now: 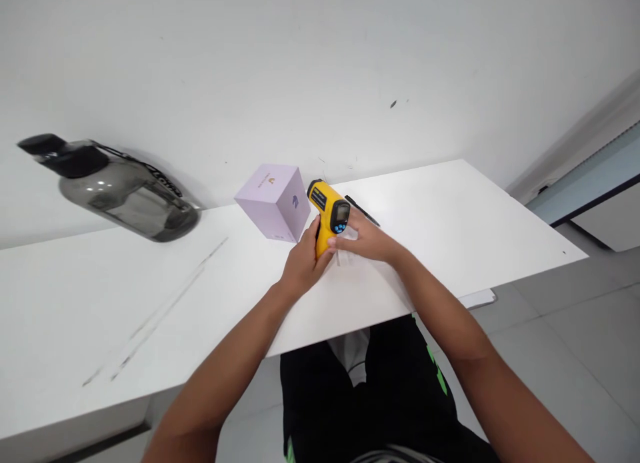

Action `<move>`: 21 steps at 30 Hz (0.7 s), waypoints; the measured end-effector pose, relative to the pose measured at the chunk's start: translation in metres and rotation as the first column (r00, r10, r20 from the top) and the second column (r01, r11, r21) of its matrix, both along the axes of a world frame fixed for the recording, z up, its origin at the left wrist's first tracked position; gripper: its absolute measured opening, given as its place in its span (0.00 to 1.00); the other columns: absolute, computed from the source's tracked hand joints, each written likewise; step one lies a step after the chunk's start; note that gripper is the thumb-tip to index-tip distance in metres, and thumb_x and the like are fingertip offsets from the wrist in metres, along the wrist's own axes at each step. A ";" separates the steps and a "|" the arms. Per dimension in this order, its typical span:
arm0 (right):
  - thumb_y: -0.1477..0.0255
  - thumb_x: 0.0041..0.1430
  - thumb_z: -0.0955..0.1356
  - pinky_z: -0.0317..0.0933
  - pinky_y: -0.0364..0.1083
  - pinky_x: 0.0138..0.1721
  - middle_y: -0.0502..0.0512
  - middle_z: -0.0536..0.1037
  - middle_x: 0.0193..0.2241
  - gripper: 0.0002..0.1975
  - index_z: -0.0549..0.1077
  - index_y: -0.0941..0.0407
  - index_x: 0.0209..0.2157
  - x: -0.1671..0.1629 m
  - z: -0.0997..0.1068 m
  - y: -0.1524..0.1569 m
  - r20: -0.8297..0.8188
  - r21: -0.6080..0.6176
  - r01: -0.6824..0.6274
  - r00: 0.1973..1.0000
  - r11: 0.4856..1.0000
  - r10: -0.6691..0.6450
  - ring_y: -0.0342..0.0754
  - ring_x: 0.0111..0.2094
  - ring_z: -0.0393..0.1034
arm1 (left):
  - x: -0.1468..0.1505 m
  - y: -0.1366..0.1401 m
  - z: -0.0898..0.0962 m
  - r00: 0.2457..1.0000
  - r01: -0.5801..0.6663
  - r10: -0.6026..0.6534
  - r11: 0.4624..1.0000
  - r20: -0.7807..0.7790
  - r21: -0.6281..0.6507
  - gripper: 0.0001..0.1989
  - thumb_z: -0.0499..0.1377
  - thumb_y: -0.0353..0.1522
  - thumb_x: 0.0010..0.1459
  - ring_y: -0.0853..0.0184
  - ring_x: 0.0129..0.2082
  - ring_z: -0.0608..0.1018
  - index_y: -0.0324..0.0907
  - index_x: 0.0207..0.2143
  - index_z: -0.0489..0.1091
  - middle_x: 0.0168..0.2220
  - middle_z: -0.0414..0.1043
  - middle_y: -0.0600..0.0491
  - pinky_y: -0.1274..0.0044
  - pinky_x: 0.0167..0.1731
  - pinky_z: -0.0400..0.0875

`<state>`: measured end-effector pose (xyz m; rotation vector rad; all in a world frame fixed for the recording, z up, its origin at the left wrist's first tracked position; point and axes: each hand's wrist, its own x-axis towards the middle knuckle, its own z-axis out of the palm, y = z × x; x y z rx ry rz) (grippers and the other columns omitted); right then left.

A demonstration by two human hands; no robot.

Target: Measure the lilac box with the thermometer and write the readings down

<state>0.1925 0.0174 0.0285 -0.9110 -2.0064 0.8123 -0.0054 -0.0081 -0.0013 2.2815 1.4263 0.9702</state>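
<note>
A yellow and black infrared thermometer (327, 206), shaped like a pistol, is held above the white table with its small screen and blue buttons facing me. My left hand (305, 260) is wrapped round its handle. My right hand (370, 240) is closed at the other side, its thumb on the handle below the buttons; its other fingers are partly hidden behind the thermometer. Under my right hand lies something clear and thin (345, 258), too faint to name. Just behind my left hand stands a lilac box (273, 200). Beyond my right hand lies a black pen (363, 210).
A grey see-through bottle (130, 190) with a black lid and strap stands at the left, near the wall. The white table (480, 223) runs along the wall, with dark scuff marks on its left part. Its front edge is close to my lap.
</note>
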 end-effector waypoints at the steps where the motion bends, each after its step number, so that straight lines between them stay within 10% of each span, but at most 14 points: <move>1: 0.62 0.56 0.71 0.51 0.65 0.64 0.58 0.67 0.61 0.19 0.74 0.51 0.50 0.010 -0.001 0.006 0.075 0.028 0.059 0.995 0.998 -0.061 0.60 0.66 0.53 | 0.000 0.000 0.000 1.000 -0.023 0.023 1.000 -0.018 -0.006 0.36 0.52 0.47 0.63 0.55 0.57 0.74 0.43 0.68 0.48 0.64 0.63 0.42 0.66 0.49 0.73; 5: 0.73 0.58 0.68 0.42 0.70 0.65 0.68 0.63 0.63 0.16 0.74 0.59 0.49 0.033 -0.017 0.029 0.250 0.159 0.532 0.793 0.832 -0.555 0.66 0.69 0.43 | -0.001 0.000 0.001 0.987 -0.120 0.115 0.992 -0.112 -0.040 0.32 0.55 0.45 0.60 0.58 0.49 0.78 0.46 0.64 0.58 0.57 0.72 0.49 0.70 0.47 0.73; 8: 0.69 0.60 0.67 0.37 0.74 0.62 0.75 0.59 0.64 0.20 0.71 0.64 0.51 0.031 -0.033 0.038 0.374 0.179 0.686 0.616 0.705 -0.694 0.70 0.69 0.39 | -0.002 0.001 0.005 0.966 -0.197 0.188 0.980 -0.176 -0.037 0.30 0.56 0.45 0.60 0.58 0.45 0.80 0.47 0.63 0.62 0.51 0.77 0.51 0.70 0.44 0.74; 14: 0.77 0.64 0.60 0.31 0.71 0.63 0.70 0.74 0.52 0.10 0.73 0.60 0.35 0.024 -0.042 0.046 0.450 0.211 0.667 0.583 0.714 -0.677 0.63 0.64 0.56 | -0.001 0.000 0.013 0.902 -0.286 0.248 0.956 -0.352 -0.061 0.30 0.52 0.46 0.61 0.55 0.43 0.81 0.43 0.62 0.63 0.45 0.79 0.47 0.69 0.37 0.73; 17: 0.76 0.65 0.58 0.45 0.67 0.60 0.61 0.78 0.33 0.09 0.68 0.58 0.39 0.025 -0.033 0.045 0.250 0.174 0.735 0.611 0.655 -0.751 0.56 0.45 0.71 | 0.002 -0.002 0.016 0.871 -0.309 0.252 0.948 -0.421 -0.072 0.30 0.50 0.47 0.62 0.54 0.39 0.81 0.42 0.62 0.63 0.41 0.80 0.45 0.69 0.35 0.71; 21: 0.65 0.65 0.59 0.62 0.50 0.37 0.48 0.70 0.27 0.07 0.60 0.53 0.42 0.022 -0.009 0.026 -0.153 -0.038 0.747 0.652 0.664 -0.743 0.47 0.27 0.66 | 0.006 -0.002 0.017 0.851 -0.312 0.251 0.948 -0.462 -0.059 0.28 0.50 0.45 0.62 0.54 0.41 0.80 0.41 0.60 0.65 0.43 0.79 0.44 0.70 0.35 0.71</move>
